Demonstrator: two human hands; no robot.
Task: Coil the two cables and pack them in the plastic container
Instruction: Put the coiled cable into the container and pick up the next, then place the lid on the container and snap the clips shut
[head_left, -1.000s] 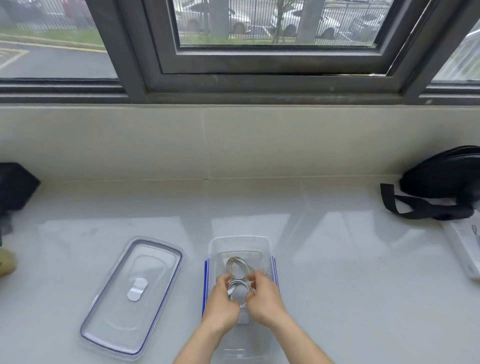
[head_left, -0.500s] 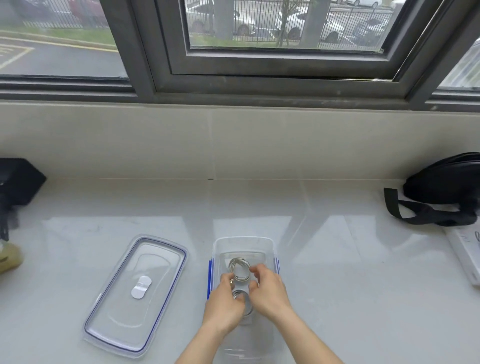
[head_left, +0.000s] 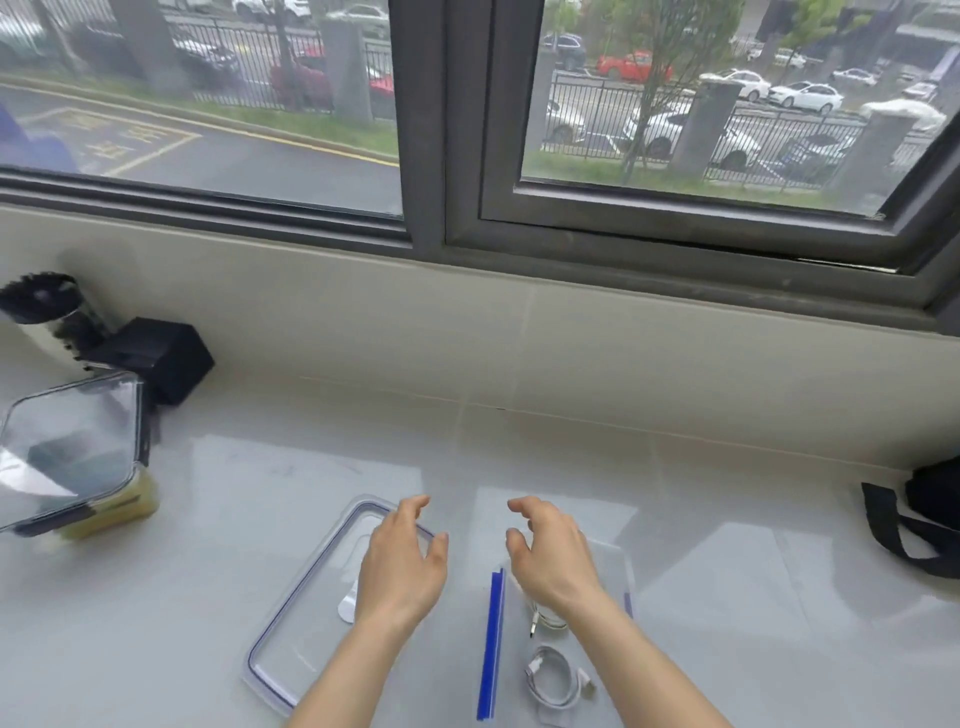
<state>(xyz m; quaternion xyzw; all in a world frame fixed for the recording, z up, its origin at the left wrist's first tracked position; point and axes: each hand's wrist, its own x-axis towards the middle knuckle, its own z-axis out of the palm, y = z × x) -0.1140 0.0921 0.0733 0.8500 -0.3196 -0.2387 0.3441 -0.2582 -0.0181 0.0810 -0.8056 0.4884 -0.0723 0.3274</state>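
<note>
Hovering empty over the surface's near edge, my left grip (head_left: 402, 558) spreads above the lid (head_left: 311, 618), my right grip (head_left: 550, 553) over the container (head_left: 621, 566), where both coiled cables (head_left: 553, 678) lie, apparently awaiting closure.

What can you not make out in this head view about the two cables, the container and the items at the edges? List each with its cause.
- Second cable: mostly hidden under the right hand; its coil cannot be judged.
- Plastic container: clear walls faint, near end cut by the bottom edge.
- Black bag: cut by the right edge.
- Boxed item at left: motion-blurred, contents unclear.
</note>
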